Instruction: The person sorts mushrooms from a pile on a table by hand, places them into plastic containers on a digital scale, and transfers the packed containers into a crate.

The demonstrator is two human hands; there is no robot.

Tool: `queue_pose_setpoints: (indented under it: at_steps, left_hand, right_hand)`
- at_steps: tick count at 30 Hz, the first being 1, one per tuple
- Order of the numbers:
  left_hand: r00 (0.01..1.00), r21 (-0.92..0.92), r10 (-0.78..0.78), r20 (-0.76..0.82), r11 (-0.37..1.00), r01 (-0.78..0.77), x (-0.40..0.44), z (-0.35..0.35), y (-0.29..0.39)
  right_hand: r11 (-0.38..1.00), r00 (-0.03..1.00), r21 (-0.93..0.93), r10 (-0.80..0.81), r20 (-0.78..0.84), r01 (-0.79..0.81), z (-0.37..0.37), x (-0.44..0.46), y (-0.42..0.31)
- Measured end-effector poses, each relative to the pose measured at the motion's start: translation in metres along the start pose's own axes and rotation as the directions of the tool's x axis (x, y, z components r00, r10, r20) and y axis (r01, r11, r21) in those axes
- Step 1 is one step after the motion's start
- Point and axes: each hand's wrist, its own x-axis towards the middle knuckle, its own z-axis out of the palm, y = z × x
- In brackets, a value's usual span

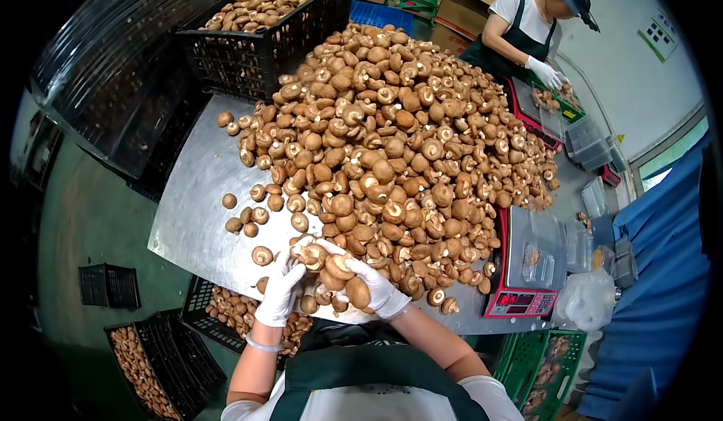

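Brown-capped shiitake mushrooms (407,142) lie in a large heap on the metal table (192,187). At the heap's near edge, my left hand (281,287), in a white glove, has its fingers curled round a mushroom (312,255) whose pale underside shows. Facing it, my right hand (380,289), gloved too, grips mushrooms (339,266) between thumb and fingers. One more mushroom (358,292) rests against that palm. Some fingertips are hidden behind the caps. Several loose mushrooms (260,215) are scattered left of my hands.
A red scale (523,300) with a clear plastic box (539,259) on it stands right. A black crate (233,52) of mushrooms is at back left; another crate (197,300) sits below the table edge. Across the table, a gloved co-worker (520,37) handles a green tray (570,107).
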Motion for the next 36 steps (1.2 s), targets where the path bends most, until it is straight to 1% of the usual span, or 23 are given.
queue_pose_setpoints:
  at_steps: [3,4,5,7,8,9,10,11,13,15,16,17,18,20,21,23,24,26,27,29,31,34,36]
  left_hand:
    - [0.999,0.028,-0.015,-0.051,0.999,0.016,-0.008,0.003,0.004]
    - [0.997,0.063,-0.022,-0.069,0.998,0.027,-0.013,0.002,0.010]
    - [0.999,0.247,-0.031,0.013,0.969,0.027,-0.016,-0.020,0.013]
    - [0.959,0.367,-0.094,0.267,0.930,-0.011,-0.034,-0.032,0.053]
    - [0.956,0.419,-0.072,0.286,0.906,-0.057,-0.040,-0.040,0.065]
    - [0.951,0.461,-0.048,0.305,0.881,-0.104,-0.046,-0.050,0.072]
    - [0.975,0.534,0.018,0.223,0.834,-0.138,-0.049,-0.061,0.074]
    - [0.986,0.607,0.097,0.137,0.778,-0.161,-0.053,-0.070,0.074]
    - [0.991,0.632,0.130,-0.017,0.770,-0.090,-0.060,-0.084,0.072]
    - [0.985,0.621,0.140,-0.096,0.782,-0.051,-0.064,-0.083,0.065]
    - [0.985,0.609,0.126,-0.117,0.792,-0.029,-0.064,-0.086,0.059]
    - [0.984,0.597,0.113,-0.138,0.802,-0.009,-0.062,-0.090,0.050]
    - [0.984,0.579,0.114,-0.135,0.815,-0.015,-0.059,-0.089,0.042]
    - [0.985,0.580,0.082,-0.151,0.814,0.021,-0.052,-0.085,0.031]
    - [0.986,0.579,0.065,-0.154,0.815,0.037,-0.048,-0.080,0.028]
    - [0.988,0.552,0.064,-0.138,0.833,0.023,-0.039,-0.075,0.023]
    - [0.989,0.557,0.048,-0.141,0.829,0.040,-0.035,-0.070,0.022]
    - [0.979,0.544,0.041,-0.199,0.836,0.075,-0.022,-0.056,0.022]
    - [0.979,0.547,0.044,-0.201,0.834,0.075,-0.012,-0.048,0.020]
    - [0.956,0.737,0.235,-0.174,0.675,-0.032,0.017,-0.030,0.012]
    - [0.936,0.764,0.352,-0.004,0.605,-0.224,0.050,0.008,0.003]
    - [0.838,0.860,0.417,0.352,0.210,-0.466,0.103,0.057,-0.017]
    - [0.762,0.830,0.383,0.523,-0.026,-0.557,0.130,0.081,-0.029]
  right_hand:
    - [0.998,0.997,-0.035,0.061,0.049,-0.059,0.002,0.000,-0.004]
    - [0.996,0.999,-0.092,0.019,-0.043,-0.023,0.007,0.000,-0.002]
    - [0.996,0.999,-0.093,0.009,-0.042,-0.012,0.003,-0.003,-0.001]
    - [0.918,0.994,-0.395,-0.004,-0.112,-0.041,-0.012,-0.016,-0.005]
    - [0.789,0.988,-0.614,-0.113,-0.107,0.024,-0.020,-0.024,-0.013]
    - [0.770,0.954,-0.635,-0.135,-0.268,-0.069,0.014,-0.043,-0.039]
    - [0.613,0.929,-0.789,-0.317,-0.193,0.045,0.005,-0.057,-0.058]
    - [0.459,0.841,-0.887,-0.501,-0.205,0.057,0.008,-0.075,-0.080]
    - [0.148,0.503,-0.987,-0.849,-0.161,-0.065,0.019,-0.125,-0.123]
    - [-0.030,0.126,-0.940,-0.992,-0.014,-0.340,0.019,-0.179,-0.162]
    - [-0.026,-0.016,-0.878,-0.999,0.038,-0.478,0.013,-0.205,-0.178]
    - [-0.114,-0.058,-0.790,-0.981,0.186,-0.602,-0.005,-0.231,-0.192]
    - [-0.166,-0.049,-0.692,-0.959,0.280,-0.703,-0.025,-0.257,-0.201]
    - [-0.114,-0.105,-0.632,-0.948,0.299,-0.767,-0.064,-0.291,-0.206]
    - [-0.126,-0.056,-0.609,-0.961,0.271,-0.783,-0.095,-0.314,-0.208]
    - [-0.099,0.068,-0.401,-0.994,0.091,-0.911,-0.141,-0.344,-0.204]
    - [-0.105,0.074,-0.406,-0.993,0.092,-0.908,-0.133,-0.336,-0.202]
    - [-0.125,0.049,-0.261,-0.959,0.280,-0.957,-0.110,-0.317,-0.192]
    - [-0.125,0.048,-0.265,-0.959,0.278,-0.956,-0.095,-0.304,-0.191]
    - [-0.234,0.051,-0.519,-0.938,0.342,-0.822,-0.064,-0.268,-0.194]
    - [-0.190,0.075,-0.832,-0.981,0.178,-0.522,-0.040,-0.206,-0.190]
    - [-0.236,0.369,-0.927,-0.922,0.118,-0.291,-0.020,-0.105,-0.174]
    - [-0.340,0.464,-0.916,-0.860,0.212,-0.212,-0.040,-0.044,-0.166]
